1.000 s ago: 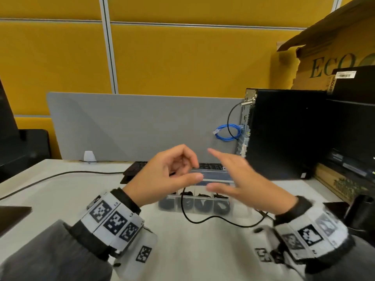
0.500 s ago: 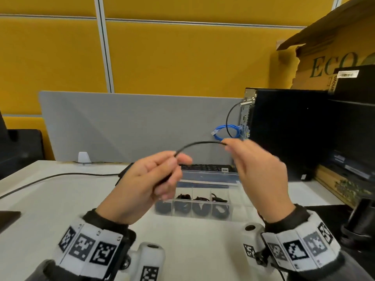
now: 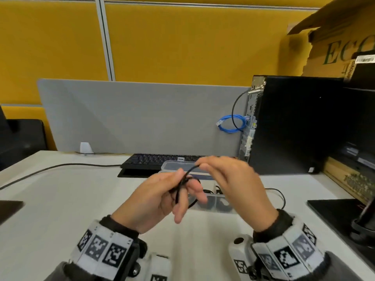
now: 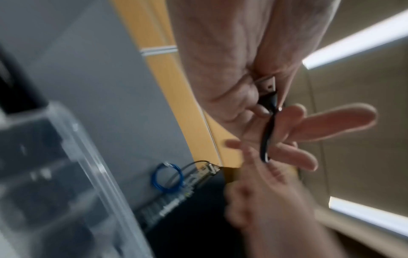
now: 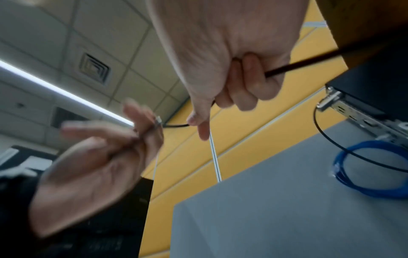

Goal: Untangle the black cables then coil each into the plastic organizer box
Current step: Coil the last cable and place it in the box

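Observation:
A thin black cable runs between both hands above the desk. My left hand pinches its metal USB plug between thumb and forefinger, the other fingers stretched out with the cable looped across them. My right hand grips the cable in curled fingers and pinches it near the left hand. Behind the hands lies the clear plastic organizer box, lid open, with several coiled black cables in its compartments. A slack part of the cable trails on the desk at the right.
A black keyboard lies behind the box. A black computer tower with a coiled blue cable stands at the right. A grey divider closes the back. Another black cable crosses the desk at left.
Both hands have come lower and closer together. The cable arc between them has shortened, and a loop now lies round my left fingers.

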Tool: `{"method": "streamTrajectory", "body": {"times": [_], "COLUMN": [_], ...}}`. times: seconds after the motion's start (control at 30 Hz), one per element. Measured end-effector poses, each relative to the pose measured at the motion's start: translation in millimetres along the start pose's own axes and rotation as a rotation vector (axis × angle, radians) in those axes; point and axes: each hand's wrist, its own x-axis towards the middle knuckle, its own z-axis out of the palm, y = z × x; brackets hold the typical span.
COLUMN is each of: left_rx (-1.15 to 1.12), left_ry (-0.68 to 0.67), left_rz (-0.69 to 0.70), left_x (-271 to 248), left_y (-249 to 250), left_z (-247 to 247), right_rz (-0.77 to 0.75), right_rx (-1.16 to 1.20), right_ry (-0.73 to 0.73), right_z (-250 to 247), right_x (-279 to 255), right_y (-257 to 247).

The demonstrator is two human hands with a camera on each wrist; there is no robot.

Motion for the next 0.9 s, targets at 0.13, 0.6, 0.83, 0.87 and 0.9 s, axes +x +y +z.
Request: {"method": "streamTrajectory", "body": {"times": [0.13, 0.6, 0.83, 0.87, 0.9], "left_rx": [-0.256, -0.157, 0.399, 0.332, 0.237], "left_ry": [0.357, 0.177, 0.135, 0.031, -0.045], "left_rz": [0.235, 0.125, -0.136, -0.178, -0.172], "left_x": [9.4, 4.7, 1.7, -0.4, -2.0], "left_y": [0.0, -3.9, -13.8, -11.7, -7.8], "left_z": [-10.0, -3.7, -8.6, -5.1, -1.6], "right_rz": [-0.003, -0.014, -0.037, -0.024, -0.006], "right_rx": [-0.061, -0.034, 0.209, 0.251, 0.247], "right_ry": [-0.734, -0.774, -0.217, -0.063, 0.034], "right_z": [12.9, 23.8, -17.2, -18.9, -17.4], "right_x": [-15.3, -14.8, 1.7, 3.2, 4.1], "right_y": [-19.8, -8.5, -12.3, -6.9, -1.1]}}
